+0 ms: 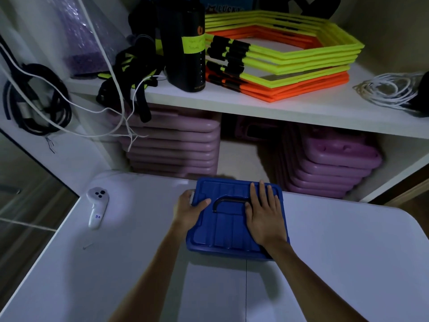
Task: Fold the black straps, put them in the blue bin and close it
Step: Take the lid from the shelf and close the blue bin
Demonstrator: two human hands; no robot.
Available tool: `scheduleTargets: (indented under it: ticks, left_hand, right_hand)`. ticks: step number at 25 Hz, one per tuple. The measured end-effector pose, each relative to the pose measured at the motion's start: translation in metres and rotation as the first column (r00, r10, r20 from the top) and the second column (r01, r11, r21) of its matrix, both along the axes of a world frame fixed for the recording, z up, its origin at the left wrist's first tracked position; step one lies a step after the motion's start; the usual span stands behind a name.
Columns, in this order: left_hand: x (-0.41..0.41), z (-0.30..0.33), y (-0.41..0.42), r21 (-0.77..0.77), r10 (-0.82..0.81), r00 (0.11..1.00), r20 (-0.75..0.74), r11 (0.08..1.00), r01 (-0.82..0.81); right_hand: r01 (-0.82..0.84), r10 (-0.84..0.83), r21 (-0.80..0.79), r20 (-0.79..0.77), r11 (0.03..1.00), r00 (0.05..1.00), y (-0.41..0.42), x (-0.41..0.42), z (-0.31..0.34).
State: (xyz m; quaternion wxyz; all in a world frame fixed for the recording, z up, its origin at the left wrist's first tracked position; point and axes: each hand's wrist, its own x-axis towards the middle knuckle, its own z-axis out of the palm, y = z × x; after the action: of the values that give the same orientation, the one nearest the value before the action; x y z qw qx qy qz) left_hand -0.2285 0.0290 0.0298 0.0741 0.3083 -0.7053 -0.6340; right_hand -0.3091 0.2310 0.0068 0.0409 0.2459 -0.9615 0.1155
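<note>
Pressing hands [228,212] (flat) on lid [227,228].

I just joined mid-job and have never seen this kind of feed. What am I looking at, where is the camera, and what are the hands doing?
There is no machine here: a person works bare-handed, and the single picture comes from a camera worn on their head, looking forward and down. Both arms reach onto a white table. On it stands the blue bin with its lid on top. The left hand has a grip on the lid's left edge; the right hand lies flat on the lid, beside its dark handle. A white controller lies to the left. No straps show on the table. Behind are shelves with yellow and orange frames.
</note>
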Motion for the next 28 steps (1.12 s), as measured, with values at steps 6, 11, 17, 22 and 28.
scheduleTargets:
  ticks: [6, 11, 17, 22, 28]
  left_hand:
    - [0.001, -0.003, 0.041, -0.738, -0.130, 0.954, 0.272, 0.608, 0.293]
    - [0.007, -0.015, 0.049, -0.829, -0.178, 0.934, 0.310, 0.429, 0.358]
    - [0.006, -0.022, 0.047, -0.846, -0.175, 0.940, 0.293, 0.410, 0.341]
    - [0.008, -0.015, 0.046, -0.854, -0.178, 0.944, 0.278, 0.403, 0.328]
    - [0.010, -0.012, 0.048, -0.858, -0.174, 0.938, 0.301, 0.380, 0.346]
  right_hand:
    - [0.013, -0.013, -0.008, 0.021, 1.000, 1.000, 0.000, 0.002, -0.001]
    - [-0.051, 0.054, -0.025, 0.121, 0.998, 0.991, 0.004, -0.002, 0.013]
    - [0.481, -0.312, -0.238, 0.511, 0.844, 0.801, 0.052, 0.010, 0.023]
    - [0.668, -0.173, -0.411, 0.759, 0.620, 0.628, 0.045, 0.015, 0.028]
    - [0.671, -0.367, -0.420, 0.601, 0.611, 0.710, 0.032, 0.022, 0.040]
